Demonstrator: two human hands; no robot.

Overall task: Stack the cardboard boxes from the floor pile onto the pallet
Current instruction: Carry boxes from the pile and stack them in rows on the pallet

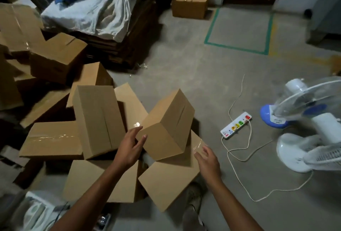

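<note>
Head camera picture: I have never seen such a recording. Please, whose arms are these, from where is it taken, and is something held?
There is no machine here. A person wears a camera on the head, looking down, so the two arms are their own. The left hand touches the near corner of a tilted cardboard box, thumb on its face; the right hand is open beside it, holding nothing. More boxes lie piled on the concrete floor. To the right are a power strip and white fans.
</note>
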